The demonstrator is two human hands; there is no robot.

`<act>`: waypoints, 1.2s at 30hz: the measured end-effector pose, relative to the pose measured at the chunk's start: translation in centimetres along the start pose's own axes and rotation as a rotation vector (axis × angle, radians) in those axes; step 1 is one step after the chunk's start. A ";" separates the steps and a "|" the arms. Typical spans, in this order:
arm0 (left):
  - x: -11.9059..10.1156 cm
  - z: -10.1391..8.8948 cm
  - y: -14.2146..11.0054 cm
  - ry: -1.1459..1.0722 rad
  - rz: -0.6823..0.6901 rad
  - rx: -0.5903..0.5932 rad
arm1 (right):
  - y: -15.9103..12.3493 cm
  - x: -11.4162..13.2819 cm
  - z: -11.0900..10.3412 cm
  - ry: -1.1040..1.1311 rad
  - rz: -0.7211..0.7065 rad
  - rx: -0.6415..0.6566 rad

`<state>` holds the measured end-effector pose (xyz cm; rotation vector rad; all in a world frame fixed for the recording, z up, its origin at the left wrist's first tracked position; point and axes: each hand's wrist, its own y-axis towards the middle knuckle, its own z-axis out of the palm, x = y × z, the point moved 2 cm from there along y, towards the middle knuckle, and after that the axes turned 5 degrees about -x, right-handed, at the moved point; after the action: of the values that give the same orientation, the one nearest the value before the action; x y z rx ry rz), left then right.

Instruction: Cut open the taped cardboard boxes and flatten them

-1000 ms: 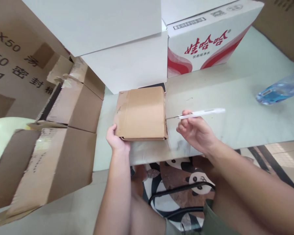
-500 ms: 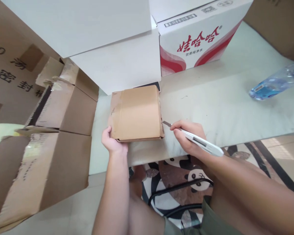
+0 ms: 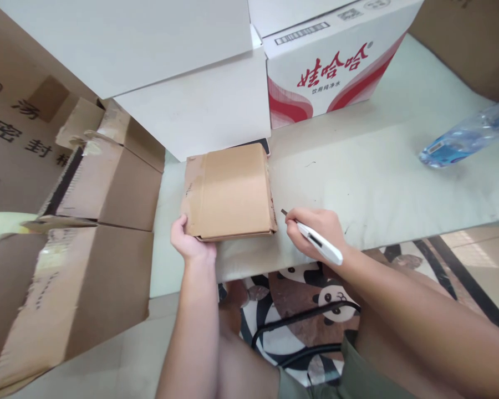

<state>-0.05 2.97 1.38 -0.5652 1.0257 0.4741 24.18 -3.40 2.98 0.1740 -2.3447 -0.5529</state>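
A small brown cardboard box point(image 3: 235, 191) lies on the pale table in front of me, with tape across its left part and a ragged right edge. My left hand point(image 3: 191, 241) grips its near left corner, thumb on top and fingers under the edge. To the right of the box, my right hand point(image 3: 316, 227) is closed around a white-handled utility knife point(image 3: 322, 246). The knife's short dark blade points left toward the box's right side, with a small gap between them.
White cartons point(image 3: 199, 111) and a red-and-white printed carton point(image 3: 328, 83) stand behind the box. Opened brown cartons point(image 3: 112, 282) are stacked at left. A clear plastic bottle point(image 3: 453, 147) lies at right. Part of a dark flat object point(image 3: 264, 146) shows behind the box.
My right hand has drawn the knife slightly away from the box's edge, and the handle now tilts more steeply. My left hand and the box keep their place.
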 end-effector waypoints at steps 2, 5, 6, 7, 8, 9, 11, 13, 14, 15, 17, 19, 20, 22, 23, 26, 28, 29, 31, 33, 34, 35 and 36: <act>-0.1 0.0 0.0 0.000 -0.012 -0.011 | 0.3 -0.4 0.1 -0.009 0.037 -0.004; -0.3 -0.3 0.4 -0.006 -0.035 -0.024 | 0.8 -1.5 0.6 -0.152 0.083 0.121; -0.4 -0.5 0.6 -0.014 -0.040 -0.024 | 0.9 -2.0 0.9 -0.209 0.095 0.193; -0.5 -0.7 0.8 -0.024 -0.045 -0.021 | 0.9 -2.5 1.2 -0.261 0.104 0.260; -0.6 -0.9 1.1 -0.033 -0.049 -0.018 | 0.9 -3.0 1.5 -0.305 0.110 0.315; -0.6 -1.2 1.4 -0.040 -0.055 -0.017 | 0.9 -3.4 1.8 -0.342 0.113 0.352; -0.6 -1.7 1.9 -0.048 -0.081 -0.027 | 1.0 -3.9 2.0 -0.394 0.107 0.367; -0.5 -2.0 2.2 -0.066 -0.131 -0.054 | 1.0 -3.8 2.0 -0.409 0.083 0.340; -0.4 -2.1 2.2 -0.081 -0.166 -0.072 | 1.0 -3.7 2.0 -0.398 0.069 0.319; -0.3 -2.1 2.2 -0.097 -0.200 -0.084 | 1.1 -3.4 1.9 -0.367 0.050 0.299; -0.2 -1.9 1.8 -0.125 -0.240 -0.061 | 1.0 -2.6 1.8 -0.224 0.001 0.283; 0.0 -1.4 1.2 -0.143 -0.247 0.018 | 0.7 -1.9 2.0 -0.016 -0.044 0.308; 0.0 -1.2 0.9 -0.154 -0.247 0.065 | 0.6 -1.6 2.1 0.079 -0.061 0.331; 0.3 -0.7 0.1 -0.179 -0.266 0.147 | 0.3 -1.2 2.5 0.202 -0.089 0.378; 0.5 -0.5 -0.2 -0.189 -0.284 0.177 | 0.2 -1.0 2.7 0.230 -0.102 0.396; 1.1 0.1 -1.4 -0.199 -0.367 0.226 | 0.0 -0.8 3.2 0.271 -0.115 0.422; 1.6 0.5 -2.2 -0.183 -0.461 0.268 | 0.1 -0.6 3.4 0.325 -0.091 0.426; 1.8 0.6 -2.6 -0.169 -0.516 0.295 | 0.1 -0.6 3.5 0.368 -0.069 0.421; 2.2 0.9 -3.3 -0.136 -0.619 0.312 | 0.2 -0.5 3.5 0.475 -0.004 0.384; 2.4 0.9 -3.7 -0.099 -0.678 0.285 | 0.4 -0.7 3.5 0.592 0.083 0.337; 2.5 0.9 -3.8 -0.079 -0.696 0.280 | 0.5 -0.8 3.5 0.653 0.140 0.318; 2.5 0.9 -3.8 -0.060 -0.712 0.288 | 0.5 -0.9 3.6 0.719 0.207 0.308; 2.6 1.0 -3.9 -0.046 -0.729 0.307 | 0.6 -1.1 3.7 0.793 0.283 0.309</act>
<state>4.09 0.93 0.30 -0.6019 0.7601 -0.3088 22.48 -1.29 0.12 0.1600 -1.6183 0.0387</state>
